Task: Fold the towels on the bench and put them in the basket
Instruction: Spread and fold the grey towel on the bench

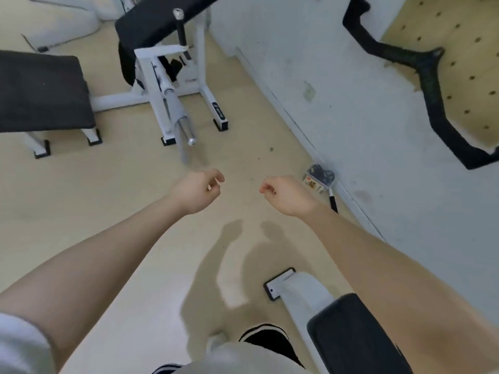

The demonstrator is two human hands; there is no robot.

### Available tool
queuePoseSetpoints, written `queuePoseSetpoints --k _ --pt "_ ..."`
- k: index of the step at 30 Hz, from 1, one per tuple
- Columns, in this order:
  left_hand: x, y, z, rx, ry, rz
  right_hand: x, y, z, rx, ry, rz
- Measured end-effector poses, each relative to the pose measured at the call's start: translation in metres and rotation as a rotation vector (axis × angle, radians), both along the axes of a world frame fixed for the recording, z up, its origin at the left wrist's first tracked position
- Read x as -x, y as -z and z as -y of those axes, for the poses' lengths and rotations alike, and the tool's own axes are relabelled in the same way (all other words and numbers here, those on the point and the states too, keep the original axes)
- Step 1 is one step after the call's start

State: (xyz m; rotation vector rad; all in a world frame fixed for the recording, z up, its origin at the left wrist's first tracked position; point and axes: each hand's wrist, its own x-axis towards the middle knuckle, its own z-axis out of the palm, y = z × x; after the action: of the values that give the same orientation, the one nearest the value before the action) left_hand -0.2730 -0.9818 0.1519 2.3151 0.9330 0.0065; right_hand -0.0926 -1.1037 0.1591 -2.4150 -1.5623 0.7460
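Both my arms reach forward over the beige floor. My left hand is curled into a loose fist and holds nothing. My right hand is curled the same way, a short gap to its right, also with nothing in it. A black padded bench on white legs stands at the far left. The end of another black padded bench on a white frame sits at the lower right, under my right forearm. No towel and no basket show in this view.
A white weight machine with a black pad and a steel bar stands ahead. The white wall runs along the right, with a black curved bar on a pegboard. A small packet with a cable lies at the wall's foot.
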Motion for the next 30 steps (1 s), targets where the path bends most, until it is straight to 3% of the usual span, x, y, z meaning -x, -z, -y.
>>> queuePoseSetpoints --k 12,20,24,30 --pt "0.014 0.003 -0.304 0.013 -0.285 -0.027 -0.018 0.013 -0.350 0.017 -0.192 -0.041" --pt "0.017 0.007 -0.492 0.080 -0.326 -0.013 -0.010 0.004 -0.550 0.069 -0.275 -0.031" --pt "0.010 0.045 -0.580 0.190 -0.265 -0.027 -0.015 0.051 -0.616 0.142 -0.170 -0.035" --pt "-0.026 0.092 -0.695 0.261 -0.022 -0.147 -0.025 0.114 -0.693 0.234 0.198 -0.134"
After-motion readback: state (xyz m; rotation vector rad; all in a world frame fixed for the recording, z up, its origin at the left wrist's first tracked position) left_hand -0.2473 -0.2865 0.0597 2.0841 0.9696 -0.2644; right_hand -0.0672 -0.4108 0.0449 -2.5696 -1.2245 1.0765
